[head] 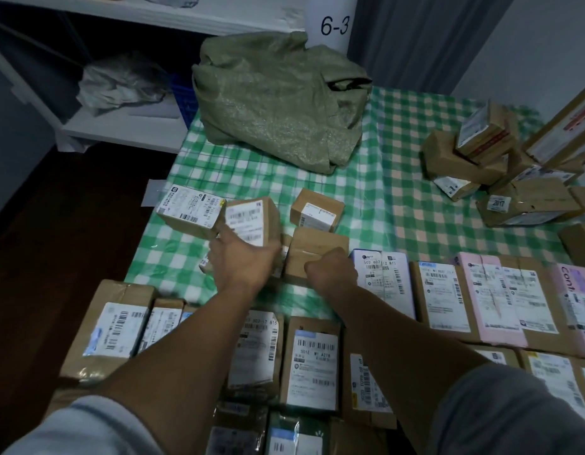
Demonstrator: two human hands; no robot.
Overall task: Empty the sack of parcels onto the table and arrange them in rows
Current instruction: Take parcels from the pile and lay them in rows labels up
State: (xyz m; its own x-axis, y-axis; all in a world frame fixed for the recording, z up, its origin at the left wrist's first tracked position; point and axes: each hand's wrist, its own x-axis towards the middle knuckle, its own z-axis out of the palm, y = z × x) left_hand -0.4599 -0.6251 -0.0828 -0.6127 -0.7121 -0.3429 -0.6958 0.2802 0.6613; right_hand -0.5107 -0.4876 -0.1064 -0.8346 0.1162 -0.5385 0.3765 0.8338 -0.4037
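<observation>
STEP: setting loose parcels into a row | HANDS: left hand (241, 259) grasps labelled box (251, 221); right hand (332, 267) grasps plain box (317, 246) alongside | SACK: sack (278, 100) slumped on table (399, 198), beyond both hands | ADVICE: seat boxes label-up, edges flush with laid rows (442, 290) beside the wrists.

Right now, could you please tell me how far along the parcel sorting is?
The sack lies slumped, seemingly empty; rows of parcels line the near edge. The left hand holds a labelled box, the right hand a plain box. Two loose boxes and the far-right pile remain.
</observation>
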